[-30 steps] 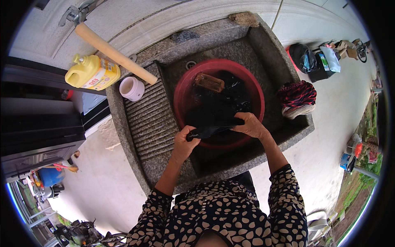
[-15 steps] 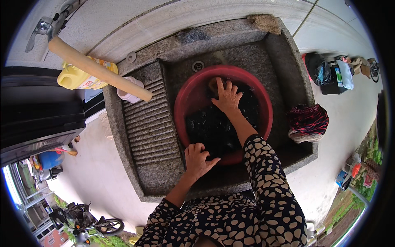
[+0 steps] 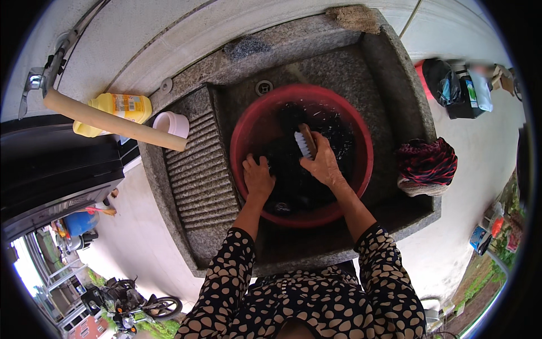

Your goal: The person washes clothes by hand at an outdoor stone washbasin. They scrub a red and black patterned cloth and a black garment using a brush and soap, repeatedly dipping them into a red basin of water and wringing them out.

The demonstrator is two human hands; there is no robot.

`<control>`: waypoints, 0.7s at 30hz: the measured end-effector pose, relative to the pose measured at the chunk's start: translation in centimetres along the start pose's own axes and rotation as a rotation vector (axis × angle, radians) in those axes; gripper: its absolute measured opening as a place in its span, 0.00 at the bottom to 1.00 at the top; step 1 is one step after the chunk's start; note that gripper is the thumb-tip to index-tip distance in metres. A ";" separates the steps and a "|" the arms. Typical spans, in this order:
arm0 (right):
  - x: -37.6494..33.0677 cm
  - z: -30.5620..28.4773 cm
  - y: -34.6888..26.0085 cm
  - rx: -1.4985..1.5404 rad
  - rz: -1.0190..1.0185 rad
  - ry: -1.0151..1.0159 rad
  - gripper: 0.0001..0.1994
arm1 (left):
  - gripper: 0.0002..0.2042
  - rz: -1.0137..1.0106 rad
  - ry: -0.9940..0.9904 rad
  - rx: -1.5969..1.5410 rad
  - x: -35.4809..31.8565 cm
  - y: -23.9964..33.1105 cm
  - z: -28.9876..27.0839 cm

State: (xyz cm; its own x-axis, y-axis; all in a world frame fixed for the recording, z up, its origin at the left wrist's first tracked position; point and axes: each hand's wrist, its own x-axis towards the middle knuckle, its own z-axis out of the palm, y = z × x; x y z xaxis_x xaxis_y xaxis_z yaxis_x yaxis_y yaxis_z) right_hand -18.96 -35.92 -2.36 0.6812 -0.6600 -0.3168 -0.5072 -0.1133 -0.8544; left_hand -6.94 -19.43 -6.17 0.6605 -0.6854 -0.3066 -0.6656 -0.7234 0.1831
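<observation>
My right hand is closed around a scrubbing brush with a wooden back and white bristles. It holds the brush tilted over a red plastic basin, the bristles facing left. Dark cloth lies in the basin in dark water, with small bubbles on top. My left hand is inside the basin's left side. Its fingers are bent and apart at the edge of the dark cloth, and nothing shows in its grasp.
The basin stands in a stone sink with a ribbed washboard on the left. A wooden-coloured pipe juts over it, beside a yellow bottle and a pink tub. A red-and-black cloth bundle lies on the right rim.
My right hand has picked up the scrubbing brush from the far part of the basin and drawn it nearer. My left hand has moved from the near rim up into the basin.
</observation>
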 end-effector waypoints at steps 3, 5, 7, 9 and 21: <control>-1.2 3.2 -0.7 -0.217 0.188 -0.287 0.39 | 0.17 0.078 0.051 0.078 -0.7 0.0 0.5; -1.3 4.1 -0.1 -0.292 0.276 -0.475 0.38 | 0.12 0.111 0.008 0.095 -1.1 0.2 0.1; -1.6 5.2 3.4 -0.162 0.165 -0.363 0.39 | 0.10 0.123 -0.099 0.027 -1.0 -0.3 -0.5; -2.4 4.7 4.4 -0.058 0.129 -0.325 0.40 | 0.09 0.097 -0.265 -0.131 -0.8 -1.9 -1.1; -4.3 2.0 1.8 0.641 0.346 -0.732 0.38 | 0.16 0.113 -0.022 -1.103 -9.2 -1.7 -8.8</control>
State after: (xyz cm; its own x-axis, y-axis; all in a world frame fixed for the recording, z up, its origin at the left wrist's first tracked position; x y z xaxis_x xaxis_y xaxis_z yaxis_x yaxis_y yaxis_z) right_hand -21.77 -31.78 -3.40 0.8149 0.0570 -0.5767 -0.5058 0.5558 -0.6598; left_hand -8.89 -12.63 4.56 0.6020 -0.7583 -0.2502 -0.0399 -0.3415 0.9390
